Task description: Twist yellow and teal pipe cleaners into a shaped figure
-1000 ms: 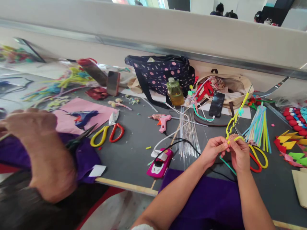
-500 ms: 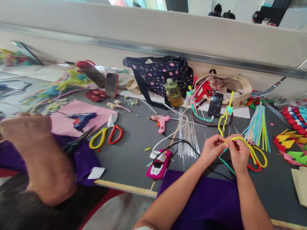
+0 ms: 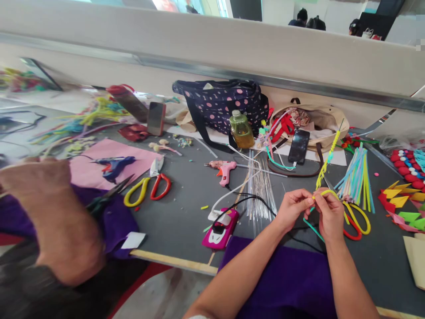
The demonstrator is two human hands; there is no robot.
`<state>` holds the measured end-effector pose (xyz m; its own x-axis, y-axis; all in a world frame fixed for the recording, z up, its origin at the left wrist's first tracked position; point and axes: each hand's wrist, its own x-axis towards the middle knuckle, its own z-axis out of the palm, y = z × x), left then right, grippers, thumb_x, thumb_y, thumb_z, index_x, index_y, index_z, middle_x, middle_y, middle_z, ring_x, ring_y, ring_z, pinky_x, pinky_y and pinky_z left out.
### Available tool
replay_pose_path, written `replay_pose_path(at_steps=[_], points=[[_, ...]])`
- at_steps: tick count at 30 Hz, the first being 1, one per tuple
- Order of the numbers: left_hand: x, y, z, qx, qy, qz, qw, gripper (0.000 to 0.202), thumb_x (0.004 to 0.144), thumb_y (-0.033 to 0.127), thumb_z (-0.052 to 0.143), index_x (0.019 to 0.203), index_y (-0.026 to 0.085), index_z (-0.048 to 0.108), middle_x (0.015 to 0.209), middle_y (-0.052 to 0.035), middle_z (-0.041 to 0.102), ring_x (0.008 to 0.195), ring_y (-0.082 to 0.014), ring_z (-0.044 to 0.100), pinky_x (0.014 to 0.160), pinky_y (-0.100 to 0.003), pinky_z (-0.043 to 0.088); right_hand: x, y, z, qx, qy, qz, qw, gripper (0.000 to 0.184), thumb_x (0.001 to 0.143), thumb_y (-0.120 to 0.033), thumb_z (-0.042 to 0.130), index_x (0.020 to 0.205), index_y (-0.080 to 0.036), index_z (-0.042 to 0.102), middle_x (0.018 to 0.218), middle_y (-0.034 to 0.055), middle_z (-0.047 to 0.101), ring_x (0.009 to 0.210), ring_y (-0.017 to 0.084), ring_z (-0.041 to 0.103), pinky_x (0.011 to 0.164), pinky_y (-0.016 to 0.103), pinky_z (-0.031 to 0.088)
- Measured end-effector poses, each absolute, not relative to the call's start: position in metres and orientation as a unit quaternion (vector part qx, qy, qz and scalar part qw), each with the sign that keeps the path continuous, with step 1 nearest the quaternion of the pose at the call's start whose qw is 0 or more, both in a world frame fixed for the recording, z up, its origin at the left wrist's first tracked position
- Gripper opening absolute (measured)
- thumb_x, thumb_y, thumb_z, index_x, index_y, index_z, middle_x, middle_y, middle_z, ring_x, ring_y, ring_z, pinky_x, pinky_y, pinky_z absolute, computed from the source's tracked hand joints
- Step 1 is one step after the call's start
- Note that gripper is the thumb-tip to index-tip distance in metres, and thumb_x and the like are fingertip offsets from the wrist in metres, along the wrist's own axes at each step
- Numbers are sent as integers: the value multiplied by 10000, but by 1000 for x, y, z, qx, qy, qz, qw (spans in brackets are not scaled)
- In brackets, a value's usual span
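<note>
My left hand and my right hand meet in front of me, both pinching a yellow pipe cleaner. Its twisted upper part rises above my fingers and leans right, with a small turquoise piece partway up. A green pipe cleaner hangs below my fingertips; whether it joins the yellow one is hidden. Beside my right hand lie scissors with yellow and red handles. Behind them stands a bundle of pastel pipe cleaners. Thin silver wires are spread left of my hands.
A pink glue gun and a magenta power strip with cords lie to the left. A phone, a bottle and bags stand behind. At far left a co-worker's arm reaches over the table near more scissors.
The yellow pipe cleaner's upper part has swung from nearly upright to a rightward lean, and its open loop now looks narrower. My hands stay in nearly the same place, still pinching.
</note>
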<state>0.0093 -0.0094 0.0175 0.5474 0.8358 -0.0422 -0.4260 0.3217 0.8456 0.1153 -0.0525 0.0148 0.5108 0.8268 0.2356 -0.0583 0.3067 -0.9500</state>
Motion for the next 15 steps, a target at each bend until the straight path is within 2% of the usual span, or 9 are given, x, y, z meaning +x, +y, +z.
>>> replay_pose_path(at_steps=[3,9,12,15], points=[[10,-10,19,405,245,405,783,353,683,423,790,716,110,629,619,0,598,433,-57,485,399,-185,432,114,-53,14,-509,-377,320,704,151,813,-308,676,735,-188,630,859,18,595,686,127,539,556,241,419],[12,-12,23,425,280,419,752,356,705,437,765,741,121,603,613,23,572,420,-65,485,390,-207,462,114,-53,23,-569,-452,196,658,173,852,-309,618,725,-193,636,811,26,622,775,170,597,710,303,478],[10,-11,24,421,291,427,745,363,703,447,760,732,125,595,603,29,567,403,-53,463,376,-187,437,115,-55,26,-584,-479,168,633,220,888,-324,563,726,-196,640,784,26,628,773,176,594,731,318,469],[7,-8,24,404,295,439,746,360,703,452,756,736,132,596,605,31,571,400,-45,458,381,-175,427,115,-56,24,-585,-489,167,625,218,876,-350,585,746,-194,665,800,33,638,798,182,588,749,326,461]])
